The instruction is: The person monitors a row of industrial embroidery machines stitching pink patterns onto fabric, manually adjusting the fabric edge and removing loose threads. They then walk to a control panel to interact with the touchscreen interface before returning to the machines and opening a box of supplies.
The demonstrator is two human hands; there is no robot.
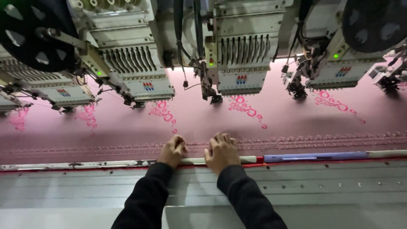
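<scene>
Nearest the camera lies a grey metal table (322, 191), ribbed in long flat bands and dotted with small screws along its right part. Two black sleeves (148, 199) reach up across it from the bottom edge. At the far side of the table runs a pale clamp rail (106, 163), chipped and dark in spots, edged in red; to the right of the hands it carries a blue-violet strip (313, 157).

The left hand (172, 151) rests on this rail with its fingers curled under, knuckles up, pressing at the near edge of the pink fabric (203, 118). The right hand (222, 152) sits just beside it, apart by a small gap, fingers likewise bent down onto the rail and the cloth edge. Whether either hand pinches anything cannot be told.

The fabric stretches flat from the rail back under the machine, across the whole width. A stitched border band (322, 141) runs along it just beyond the hands. Farther back, clusters of bright pink rings and dots (248, 108) lie below each embroidery head (241, 63). The heads stand in a row, white and grey, with needle bars, cables and small green lamps (336, 55); dark round wheels (25, 38) sit at the upper corners.
</scene>
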